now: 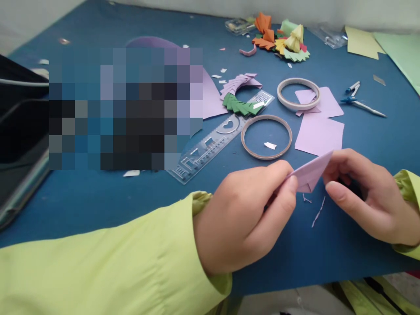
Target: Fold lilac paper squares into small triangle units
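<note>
Lime-coloured sleeve [114,262] cloth is the closest thing, and out of it comes the left hand [246,214]. Its thumb and pointing finger are pinched tight on a folded purple paper [310,175], with no gap around it. The paper pokes out to the right of that pinch, with its sharp tip up by the right hand [370,197]. That hand is loosely curled, with a wide space between thumb and pointing finger; one fingertip is at the paper's tip, but I can't tell if it is touching. Just below the held paper, two thin purple bits [317,214] lie on the blue table [131,210]. Right behind the pinch is a brown-edged tape ring [266,156], and behind the held paper are some flat purple squares [321,133]. A white tape ring [297,106] sits partly on top of them. Left of the pinch and farther back, a clear ruler [203,151] lies slanted, and a curved chain of green and purple folds [238,105] rests over its far end. Far behind the pinch is a bunch of orange, yellow and green folded paper [264,33], with a yellow sheet [362,41] off to its right.
</note>
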`<state>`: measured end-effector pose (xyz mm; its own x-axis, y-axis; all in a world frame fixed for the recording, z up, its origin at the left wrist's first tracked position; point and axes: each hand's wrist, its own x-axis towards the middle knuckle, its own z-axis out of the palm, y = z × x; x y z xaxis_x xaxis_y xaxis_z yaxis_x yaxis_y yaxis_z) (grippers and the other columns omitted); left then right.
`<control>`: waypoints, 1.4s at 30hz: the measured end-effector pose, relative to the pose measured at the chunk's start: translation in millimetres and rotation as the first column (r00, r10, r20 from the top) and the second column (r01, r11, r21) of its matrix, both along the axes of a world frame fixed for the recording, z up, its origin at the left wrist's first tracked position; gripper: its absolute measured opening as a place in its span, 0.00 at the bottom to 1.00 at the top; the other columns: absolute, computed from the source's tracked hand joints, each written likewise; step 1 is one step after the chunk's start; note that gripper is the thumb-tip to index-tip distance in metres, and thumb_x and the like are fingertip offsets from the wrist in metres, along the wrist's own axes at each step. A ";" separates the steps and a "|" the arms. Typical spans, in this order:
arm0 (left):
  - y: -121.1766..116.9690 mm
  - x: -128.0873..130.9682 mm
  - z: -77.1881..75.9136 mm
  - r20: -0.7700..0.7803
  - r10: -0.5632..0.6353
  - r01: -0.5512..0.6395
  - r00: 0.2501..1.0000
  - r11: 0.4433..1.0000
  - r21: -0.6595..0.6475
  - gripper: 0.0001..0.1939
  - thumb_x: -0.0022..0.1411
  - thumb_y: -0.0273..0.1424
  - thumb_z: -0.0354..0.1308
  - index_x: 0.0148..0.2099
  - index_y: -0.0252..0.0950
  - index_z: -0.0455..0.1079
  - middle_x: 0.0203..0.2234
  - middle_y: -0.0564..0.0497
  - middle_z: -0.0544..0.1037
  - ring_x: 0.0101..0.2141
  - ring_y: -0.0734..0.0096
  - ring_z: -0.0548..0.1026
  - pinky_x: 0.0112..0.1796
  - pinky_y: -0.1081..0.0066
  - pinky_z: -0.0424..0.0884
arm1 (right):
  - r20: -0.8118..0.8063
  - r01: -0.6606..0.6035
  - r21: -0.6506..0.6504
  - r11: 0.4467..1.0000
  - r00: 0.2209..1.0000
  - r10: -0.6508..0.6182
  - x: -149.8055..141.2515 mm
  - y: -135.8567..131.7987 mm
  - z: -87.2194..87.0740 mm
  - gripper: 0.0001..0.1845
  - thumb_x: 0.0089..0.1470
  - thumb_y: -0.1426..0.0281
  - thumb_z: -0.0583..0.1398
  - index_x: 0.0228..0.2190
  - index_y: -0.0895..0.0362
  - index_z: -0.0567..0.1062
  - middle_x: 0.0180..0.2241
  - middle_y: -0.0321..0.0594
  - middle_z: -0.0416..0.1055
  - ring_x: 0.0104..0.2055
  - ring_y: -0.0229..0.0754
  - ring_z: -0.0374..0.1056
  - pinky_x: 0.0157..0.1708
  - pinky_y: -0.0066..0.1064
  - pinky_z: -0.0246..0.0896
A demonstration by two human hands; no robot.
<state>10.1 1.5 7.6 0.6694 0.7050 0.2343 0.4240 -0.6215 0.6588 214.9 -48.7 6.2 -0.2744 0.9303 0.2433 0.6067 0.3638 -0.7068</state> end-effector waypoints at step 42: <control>-12.6 4.4 4.4 0.317 -0.122 0.288 0.941 0.782 -0.552 0.18 0.67 0.31 0.39 0.24 0.37 0.57 0.20 0.57 0.65 0.22 0.76 0.65 0.26 0.76 0.63 | 0.692 -0.489 0.516 0.704 0.722 -0.006 -7.2 -6.8 -1.1 0.28 0.64 0.62 0.50 0.52 0.75 0.65 0.42 0.61 0.74 0.37 0.52 0.72 0.25 0.39 0.65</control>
